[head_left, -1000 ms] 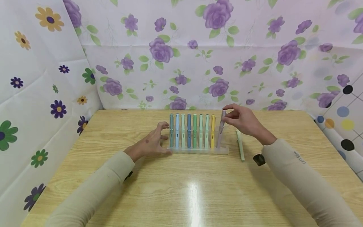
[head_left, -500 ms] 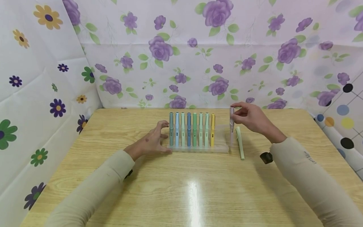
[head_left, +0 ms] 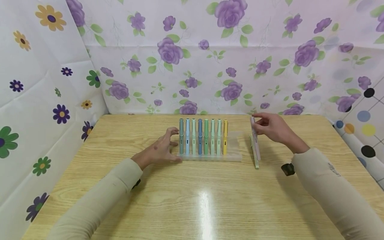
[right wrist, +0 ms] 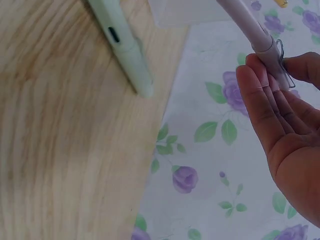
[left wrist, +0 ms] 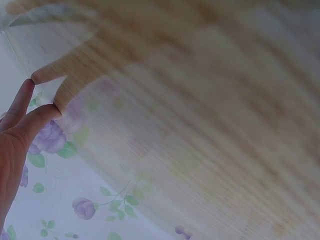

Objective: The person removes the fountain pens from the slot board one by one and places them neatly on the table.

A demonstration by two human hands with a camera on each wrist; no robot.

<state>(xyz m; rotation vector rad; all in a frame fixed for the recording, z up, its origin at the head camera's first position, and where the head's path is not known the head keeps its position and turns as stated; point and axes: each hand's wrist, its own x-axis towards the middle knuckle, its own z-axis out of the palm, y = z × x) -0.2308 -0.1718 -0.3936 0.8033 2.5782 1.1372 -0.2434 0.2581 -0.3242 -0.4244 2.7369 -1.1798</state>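
Observation:
In the head view, my right hand (head_left: 271,128) pinches a lavender pen (head_left: 256,143) near its capped top. The pen leans slightly, lower end toward me, just over a pale green pen (head_left: 255,159) lying on the table. The right wrist view shows the lavender pen's clip (right wrist: 281,55) beside my thumb. A clear pen stand (head_left: 210,158) holds a row of upright pens, from a grey-green pen (head_left: 181,136) at left to a yellow pen (head_left: 225,137) at right. My left hand (head_left: 160,149) grips the stand's left end, thumb at the front of its base.
The stand's right end, beyond the yellow pen, has bare room. A wooden table (head_left: 168,200) lies under everything. Flowered cloth (head_left: 192,66) hangs behind its far edge, and another flowered cloth (head_left: 39,100) covers the left side.
My right hand has drawn the lavender pen from the stand's right end and carried it right, over the pale green pen. The left hand stays at the stand.

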